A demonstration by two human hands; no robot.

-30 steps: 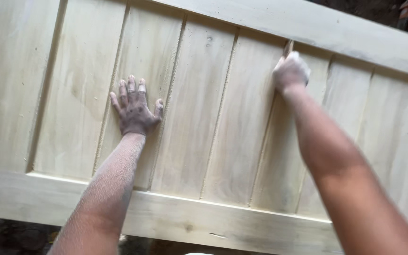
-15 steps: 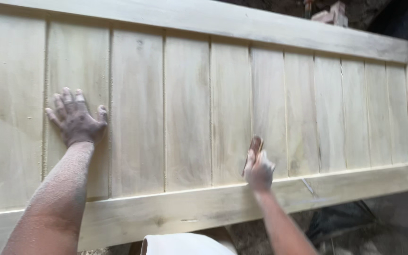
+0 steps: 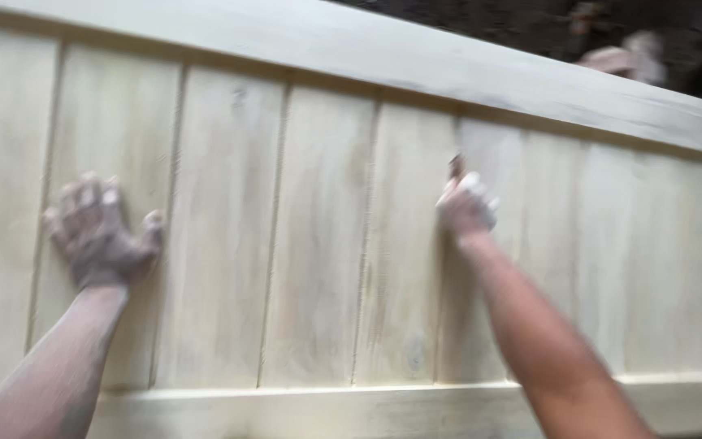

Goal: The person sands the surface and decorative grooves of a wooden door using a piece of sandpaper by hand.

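Left hand [image 3: 101, 236] lies flat, fingers spread wide, on the pale wooden panel [image 3: 318, 244]; right hand [image 3: 466, 207] is closed on a small brownish piece [image 3: 455, 167], pressed against a board seam

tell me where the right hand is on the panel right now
In the head view the right hand sits right of centre, closed on something small and pressed on a groove between boards of the pale wooden panel, below its top rail.

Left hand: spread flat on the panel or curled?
Spread flat. The left hand lies palm down on the pale wooden panel, fingers splayed and dusty. The frame is blurred, so contact pressure cannot be told.
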